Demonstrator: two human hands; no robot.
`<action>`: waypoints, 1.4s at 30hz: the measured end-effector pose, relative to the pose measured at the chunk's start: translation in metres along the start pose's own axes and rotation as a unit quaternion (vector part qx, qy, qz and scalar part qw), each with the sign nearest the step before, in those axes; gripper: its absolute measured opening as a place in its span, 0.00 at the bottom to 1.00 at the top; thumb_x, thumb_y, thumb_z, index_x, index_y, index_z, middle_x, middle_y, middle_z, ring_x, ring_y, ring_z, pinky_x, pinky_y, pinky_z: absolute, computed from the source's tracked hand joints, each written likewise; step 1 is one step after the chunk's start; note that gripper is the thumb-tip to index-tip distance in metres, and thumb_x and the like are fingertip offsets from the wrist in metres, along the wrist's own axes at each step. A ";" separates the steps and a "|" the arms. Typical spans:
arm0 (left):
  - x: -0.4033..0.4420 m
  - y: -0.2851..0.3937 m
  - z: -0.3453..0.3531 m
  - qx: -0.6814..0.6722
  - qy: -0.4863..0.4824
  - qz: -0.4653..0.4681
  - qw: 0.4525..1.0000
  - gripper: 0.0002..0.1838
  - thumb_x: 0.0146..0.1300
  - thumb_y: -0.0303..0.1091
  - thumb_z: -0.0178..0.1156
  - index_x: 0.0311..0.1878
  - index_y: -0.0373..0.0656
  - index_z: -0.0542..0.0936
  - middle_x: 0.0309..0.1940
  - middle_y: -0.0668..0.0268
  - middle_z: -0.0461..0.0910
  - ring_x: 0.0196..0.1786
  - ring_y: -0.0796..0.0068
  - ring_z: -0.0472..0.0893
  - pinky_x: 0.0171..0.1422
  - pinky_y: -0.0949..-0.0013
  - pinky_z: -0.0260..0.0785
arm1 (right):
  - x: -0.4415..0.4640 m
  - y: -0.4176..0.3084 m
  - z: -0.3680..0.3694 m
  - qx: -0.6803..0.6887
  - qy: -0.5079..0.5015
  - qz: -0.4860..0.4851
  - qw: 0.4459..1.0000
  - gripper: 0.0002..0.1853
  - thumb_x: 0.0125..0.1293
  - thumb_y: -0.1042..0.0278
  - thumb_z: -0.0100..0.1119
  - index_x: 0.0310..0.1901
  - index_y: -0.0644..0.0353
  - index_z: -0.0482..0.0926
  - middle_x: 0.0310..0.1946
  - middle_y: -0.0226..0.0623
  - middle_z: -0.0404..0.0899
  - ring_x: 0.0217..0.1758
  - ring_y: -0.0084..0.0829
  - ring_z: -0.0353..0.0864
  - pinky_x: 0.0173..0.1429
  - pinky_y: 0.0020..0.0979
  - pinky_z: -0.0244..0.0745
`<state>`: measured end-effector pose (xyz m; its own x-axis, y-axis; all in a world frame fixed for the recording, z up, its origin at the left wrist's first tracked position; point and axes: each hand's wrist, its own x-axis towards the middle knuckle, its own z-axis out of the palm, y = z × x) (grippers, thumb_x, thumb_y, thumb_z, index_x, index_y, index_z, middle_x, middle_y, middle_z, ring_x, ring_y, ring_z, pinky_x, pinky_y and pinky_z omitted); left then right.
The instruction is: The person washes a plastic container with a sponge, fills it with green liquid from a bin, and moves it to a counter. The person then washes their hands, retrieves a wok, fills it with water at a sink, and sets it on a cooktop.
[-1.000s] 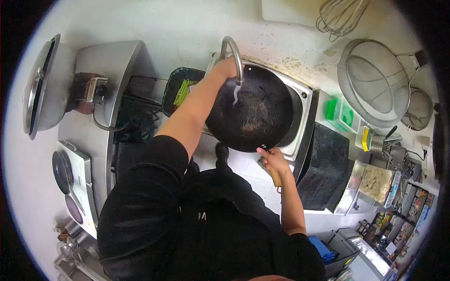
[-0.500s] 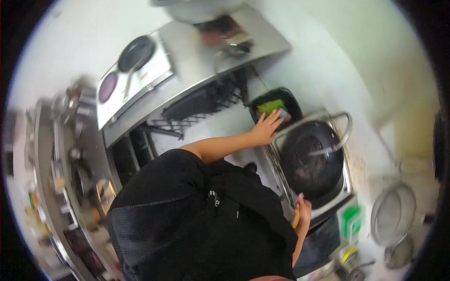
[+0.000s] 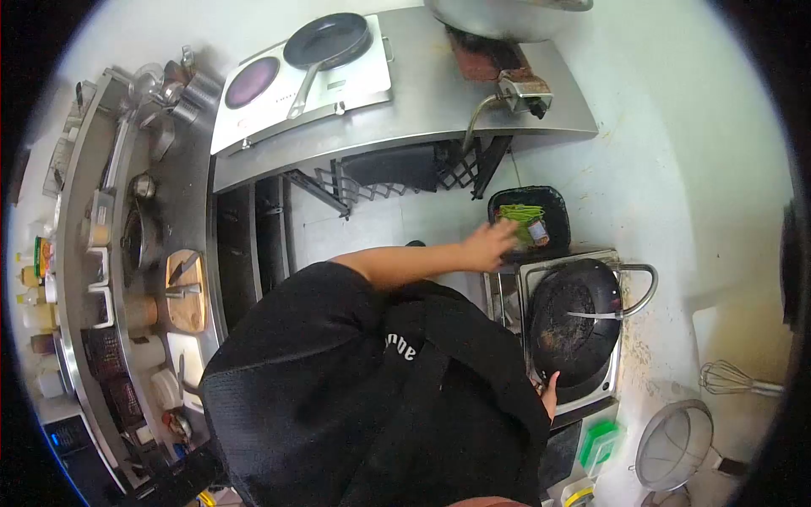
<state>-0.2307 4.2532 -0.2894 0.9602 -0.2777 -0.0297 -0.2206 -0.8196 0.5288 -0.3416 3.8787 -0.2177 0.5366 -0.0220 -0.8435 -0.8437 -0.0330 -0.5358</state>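
Observation:
My left hand is at the near side of a black bin, blurred by motion, with its fingers apart and nothing seen in them. Inside the bin lie green stalks and a small pale wrapper or scrap. My right hand is at the near lower edge of a dark wok, its thumb along the rim and its other fingers mostly hidden by my sleeve. The wok sits in a metal sink beneath a curved tap.
A steel table carries a white double hob with a frying pan. Knives and cutting boards lie on the left counter. A strainer and a whisk hang at right, near a green sponge or box.
My left hand has drawn back from over the green stalks towards the bin's near edge. My right hand stays by the wok; the wooden handle seen in it before is now hidden. The view has shifted.

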 end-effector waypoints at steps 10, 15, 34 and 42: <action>-0.115 -0.176 -0.277 0.342 0.397 -0.468 0.712 0.45 0.57 0.56 0.56 0.68 0.32 0.55 0.69 0.44 0.49 0.73 0.43 0.42 0.62 0.22 0.38 | 0.030 0.022 -0.020 0.071 0.056 0.050 0.995 0.26 0.67 0.46 0.45 0.38 0.67 0.78 0.19 0.37 0.78 0.19 0.29 0.75 0.26 0.27 0.74; -0.160 -0.261 -0.346 0.079 0.230 -0.591 0.769 0.36 0.49 0.56 0.61 0.47 0.28 0.77 0.45 0.40 0.77 0.49 0.54 0.79 0.56 0.54 0.68 | 0.065 0.041 -0.045 0.134 0.039 0.111 0.984 0.16 0.64 0.56 0.53 0.39 0.64 0.76 0.19 0.35 0.78 0.16 0.27 0.73 0.22 0.27 0.70; -0.007 -0.132 -0.183 0.257 0.520 -0.253 0.775 0.39 0.63 0.52 0.51 0.67 0.31 0.56 0.62 0.44 0.61 0.64 0.44 0.60 0.66 0.45 0.53 | 0.100 0.070 -0.037 -0.058 0.303 -0.068 0.949 0.22 0.63 0.63 0.55 0.13 0.62 0.67 0.07 0.32 0.65 0.06 0.26 0.62 0.11 0.30 0.55; 0.065 0.051 0.032 -0.048 0.009 0.099 0.994 0.26 0.55 0.41 0.62 0.51 0.33 0.69 0.38 0.51 0.77 0.45 0.50 0.75 0.50 0.56 0.66 | 0.123 0.093 -0.051 -0.160 0.353 -0.151 0.909 0.26 0.64 0.59 0.53 0.12 0.69 0.71 0.08 0.42 0.69 0.08 0.34 0.70 0.14 0.36 0.64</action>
<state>-0.1847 4.1770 -0.2919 0.9022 -0.4202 0.0975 -0.3900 -0.6981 0.6005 -0.3531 3.8224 -0.3699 0.7151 -0.5964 -0.3647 -0.6688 -0.4317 -0.6053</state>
